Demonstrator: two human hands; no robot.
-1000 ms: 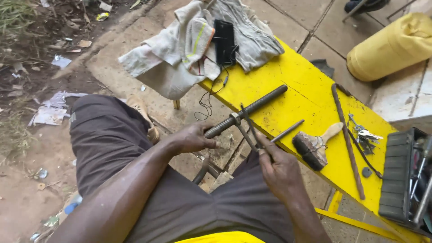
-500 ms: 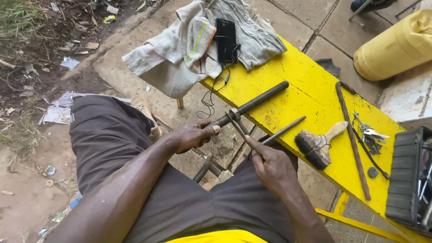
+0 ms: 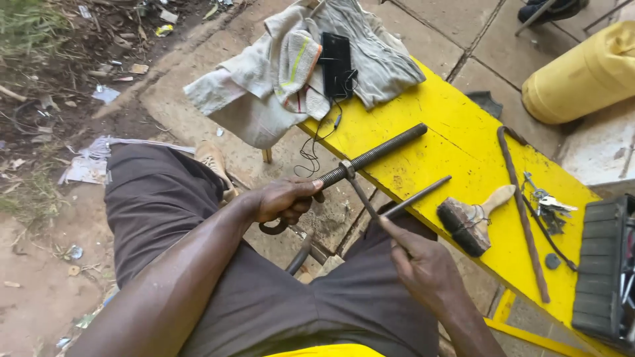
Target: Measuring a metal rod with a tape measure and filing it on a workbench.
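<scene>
Two hands at work over the lap, beside the yellow surface [image 3: 463, 125]. Left hand [image 3: 284, 200] clenched around the near, hooked end of a threaded rod [image 3: 380, 153]; long axis running up and to the right, far end resting on the surface near a grey cloth [image 3: 284, 73]. Nut [image 3: 346, 168] seated on the thread just beyond the left fingers [image 3: 316, 186]. Right hand [image 3: 423, 264] lower and further right, fingers pinched on a thin rod [image 3: 417, 197], likewise angled up-right with its tip over the surface edge. A second thin bar [image 3: 362, 197] slanting from the nut down toward the right fingertips, crossing between the two hands. Nut nearer the left hand, touching distance; right hand apart from it, below and to the right. Brush [image 3: 471, 221], rusty bar [image 3: 522, 211], keys [image 3: 546, 206] and black case [image 3: 605, 264] lying further right, well apart from either hand.
</scene>
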